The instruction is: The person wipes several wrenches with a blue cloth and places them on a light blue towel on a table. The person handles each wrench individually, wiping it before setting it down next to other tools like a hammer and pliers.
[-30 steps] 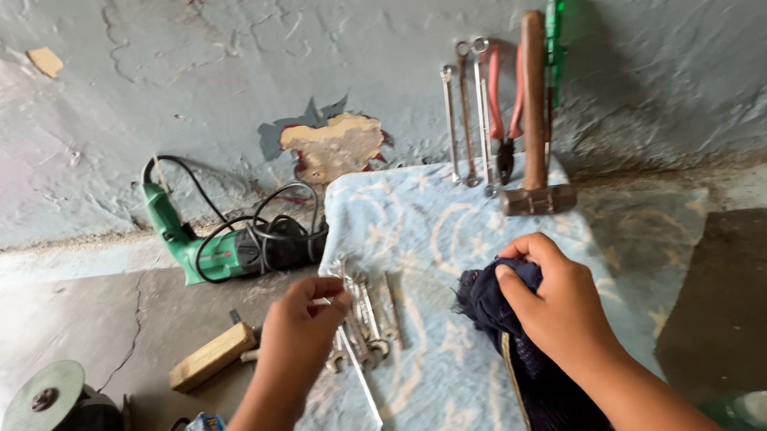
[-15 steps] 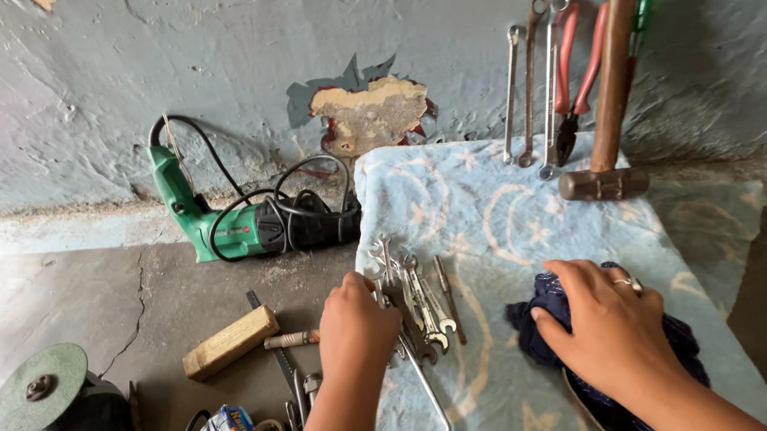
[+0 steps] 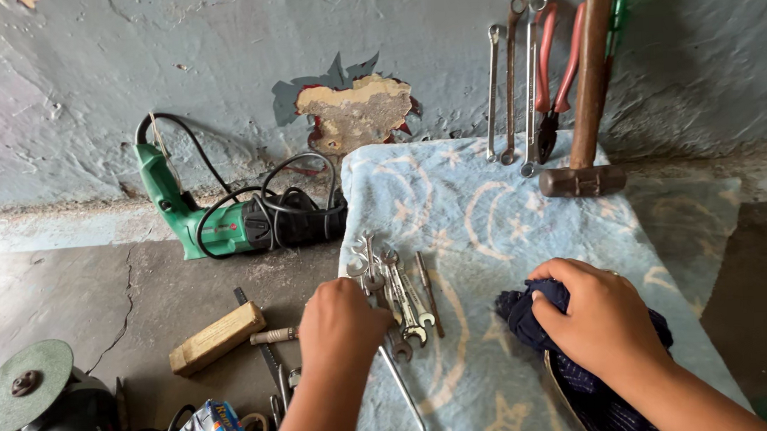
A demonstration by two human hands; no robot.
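Wrenches (image 3: 395, 296) are heaped near the left edge of a pale blue patterned cloth (image 3: 486, 229) spread over a grey concrete floor (image 3: 88, 285) against a rough, flaking blue-grey wall (image 3: 225, 59).

Off the cloth's left edge, an angle grinder with a green disc (image 3: 28, 389) is seen at the far left. A wooden block (image 3: 216, 337) lies nearer the cloth, and a green power drill (image 3: 222, 221) with its coiled black cord is set along the foot of the wall.

The left hand (image 3: 343, 323) is laid knuckles-up over the near end of the wrench heap, fingers curled down onto the tools; whether one is gripped cannot be told.

At the cloth's far edge, three long spanners (image 3: 511, 84), red-handled pliers (image 3: 557, 73) and a wooden-handled hammer (image 3: 586, 115) are propped against the wall.

Toward the near right corner, the right hand (image 3: 604, 322) is closed on a bunched dark blue rag (image 3: 523, 308), pressing it onto the cloth.
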